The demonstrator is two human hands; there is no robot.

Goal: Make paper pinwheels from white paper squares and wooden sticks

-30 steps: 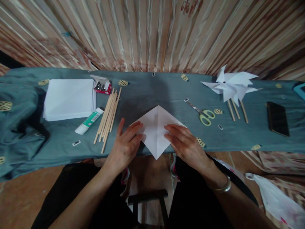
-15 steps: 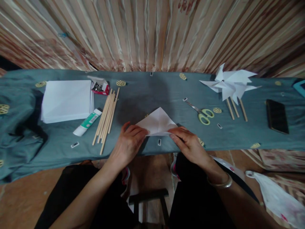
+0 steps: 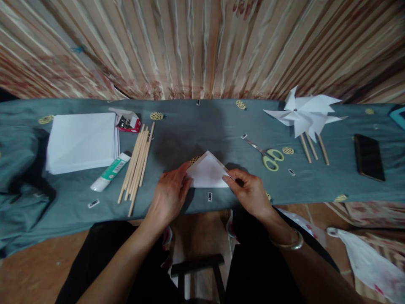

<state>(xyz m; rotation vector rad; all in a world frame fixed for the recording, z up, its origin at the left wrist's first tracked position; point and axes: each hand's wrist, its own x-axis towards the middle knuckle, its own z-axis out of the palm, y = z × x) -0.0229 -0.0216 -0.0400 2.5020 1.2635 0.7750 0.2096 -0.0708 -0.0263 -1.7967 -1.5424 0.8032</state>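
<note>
A white sheet of paper [image 3: 208,172], folded into a triangle, lies at the front of the cloth-covered table with its point facing away from me. My left hand [image 3: 172,188] grips its left corner between thumb and fingers. At the right corner, my right hand [image 3: 248,188] pinches the paper between thumb and forefinger. The fold runs straight along the side nearest me. Right of the paper lie scissors [image 3: 268,158] with pale green handles. Several wooden sticks [image 3: 136,162] are left of my left hand.
At the left are a stack of white paper [image 3: 82,141], a glue tube [image 3: 110,172] and an open red box [image 3: 128,122] of small metal pins. White paper pinwheels [image 3: 308,112] on sticks lie at the right, near a black phone [image 3: 369,157]. A curtain [image 3: 190,46] hangs behind the table.
The paper's near edge, raised and curved before, now lies flat as a straight fold. My hands are still at its two corners. The view has shifted slightly.
</note>
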